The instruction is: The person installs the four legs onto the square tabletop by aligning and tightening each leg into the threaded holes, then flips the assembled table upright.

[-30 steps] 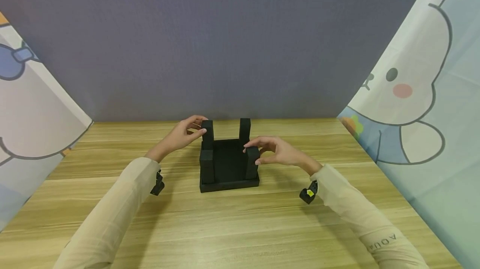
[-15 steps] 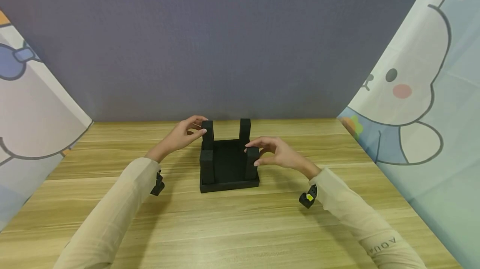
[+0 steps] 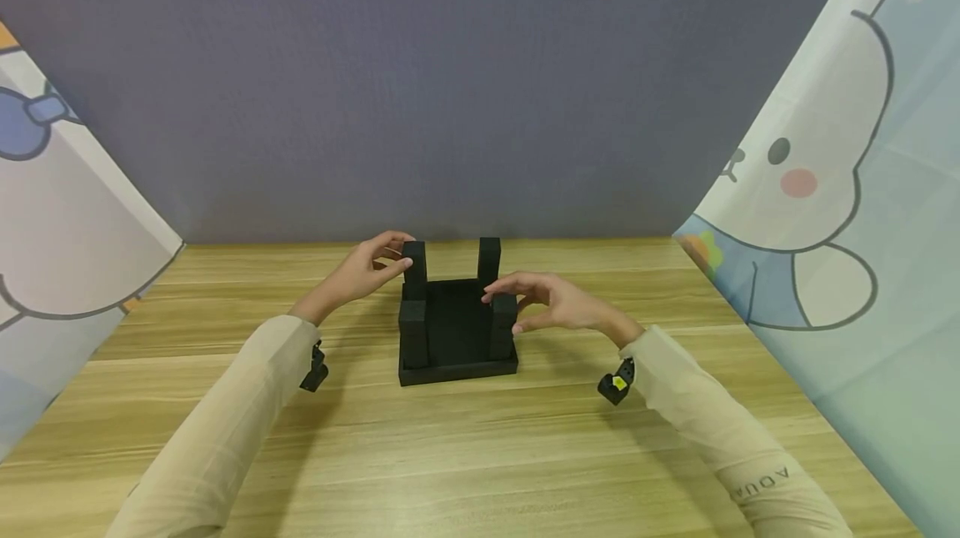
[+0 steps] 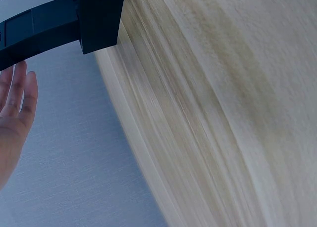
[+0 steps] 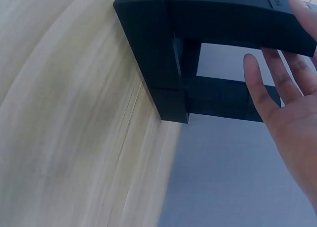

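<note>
Black foam stand (image 3: 457,329) with four upright posts sits between both hands. Left hand (image 3: 365,269) pinches the rear-left post; right hand (image 3: 551,303) pinches the front-right post.

Beige long sleeves (image 3: 225,421); "AQUA" lettering on right; black wrist cameras (image 3: 315,367).

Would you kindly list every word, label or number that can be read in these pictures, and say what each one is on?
"AQUA", seen upside down from the head camera, on the right sleeve near the forearm.
No other text is readable: the black foam block, the wooden table and the cartoon curtains carry no lettering.
</note>
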`<action>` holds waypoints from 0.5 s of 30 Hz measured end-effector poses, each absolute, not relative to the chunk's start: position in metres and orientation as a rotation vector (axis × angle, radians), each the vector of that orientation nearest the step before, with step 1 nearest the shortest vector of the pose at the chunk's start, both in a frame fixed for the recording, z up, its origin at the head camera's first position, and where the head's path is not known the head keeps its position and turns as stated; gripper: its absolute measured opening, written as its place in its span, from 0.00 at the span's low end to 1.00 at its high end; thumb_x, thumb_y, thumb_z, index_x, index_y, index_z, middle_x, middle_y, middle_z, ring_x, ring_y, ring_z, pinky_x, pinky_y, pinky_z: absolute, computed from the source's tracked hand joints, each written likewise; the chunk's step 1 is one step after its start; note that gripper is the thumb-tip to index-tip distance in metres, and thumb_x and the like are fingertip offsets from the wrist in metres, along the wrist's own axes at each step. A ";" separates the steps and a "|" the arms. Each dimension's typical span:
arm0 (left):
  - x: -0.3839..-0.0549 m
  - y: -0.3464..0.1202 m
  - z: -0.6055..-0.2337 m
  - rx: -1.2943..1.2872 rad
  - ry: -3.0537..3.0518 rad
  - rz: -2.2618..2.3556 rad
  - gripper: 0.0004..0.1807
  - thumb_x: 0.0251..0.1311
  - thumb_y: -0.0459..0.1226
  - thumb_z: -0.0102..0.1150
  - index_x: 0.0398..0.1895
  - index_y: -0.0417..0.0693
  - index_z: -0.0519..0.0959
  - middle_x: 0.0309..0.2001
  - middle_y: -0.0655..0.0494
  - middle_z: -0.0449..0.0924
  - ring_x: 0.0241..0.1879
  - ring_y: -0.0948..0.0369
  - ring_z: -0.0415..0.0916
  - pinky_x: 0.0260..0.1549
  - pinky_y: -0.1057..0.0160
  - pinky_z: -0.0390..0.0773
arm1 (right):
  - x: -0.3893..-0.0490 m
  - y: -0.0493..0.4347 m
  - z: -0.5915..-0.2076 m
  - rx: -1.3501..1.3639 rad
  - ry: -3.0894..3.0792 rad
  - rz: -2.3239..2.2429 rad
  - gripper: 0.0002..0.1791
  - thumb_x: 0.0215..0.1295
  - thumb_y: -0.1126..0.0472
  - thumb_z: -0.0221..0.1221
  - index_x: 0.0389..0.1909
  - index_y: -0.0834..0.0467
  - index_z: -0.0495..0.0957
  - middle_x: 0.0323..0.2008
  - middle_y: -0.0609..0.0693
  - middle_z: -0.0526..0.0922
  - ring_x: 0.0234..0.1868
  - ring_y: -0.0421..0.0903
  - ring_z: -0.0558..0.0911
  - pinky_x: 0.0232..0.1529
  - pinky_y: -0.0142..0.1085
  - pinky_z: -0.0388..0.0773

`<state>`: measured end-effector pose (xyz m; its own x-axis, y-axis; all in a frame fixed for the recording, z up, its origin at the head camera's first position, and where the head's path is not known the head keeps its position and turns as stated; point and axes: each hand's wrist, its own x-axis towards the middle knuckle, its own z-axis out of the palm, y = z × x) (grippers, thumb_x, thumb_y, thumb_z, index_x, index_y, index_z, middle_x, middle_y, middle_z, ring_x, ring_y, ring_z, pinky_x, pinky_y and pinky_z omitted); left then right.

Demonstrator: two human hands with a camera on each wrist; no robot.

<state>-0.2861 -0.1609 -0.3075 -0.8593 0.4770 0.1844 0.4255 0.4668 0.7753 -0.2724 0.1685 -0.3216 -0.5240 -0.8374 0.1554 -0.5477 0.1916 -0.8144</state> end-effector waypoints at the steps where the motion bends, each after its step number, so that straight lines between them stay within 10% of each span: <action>1: -0.286 -0.161 -0.307 0.813 2.640 1.371 0.23 0.65 0.36 0.50 0.62 0.40 0.63 0.59 0.39 0.66 0.55 0.44 0.68 0.52 0.44 0.70 | -0.273 0.168 -0.321 -1.305 2.146 -1.249 0.32 0.54 0.64 0.64 0.61 0.64 0.65 0.58 0.53 0.72 0.60 0.43 0.71 0.53 0.47 0.72; 15: -0.288 -0.162 -0.309 0.823 2.642 1.377 0.22 0.65 0.36 0.50 0.61 0.42 0.64 0.58 0.39 0.67 0.54 0.44 0.69 0.52 0.45 0.71 | -0.264 0.165 -0.327 -1.259 2.226 -1.382 0.30 0.50 0.66 0.66 0.56 0.66 0.69 0.51 0.57 0.77 0.55 0.44 0.74 0.43 0.52 0.75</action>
<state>-0.2879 -0.1622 -0.3090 -0.8571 0.4774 0.1937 0.4323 0.4618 0.7745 -0.2636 0.1650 -0.3267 -0.6026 -0.7646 0.2285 -0.5438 0.1839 -0.8188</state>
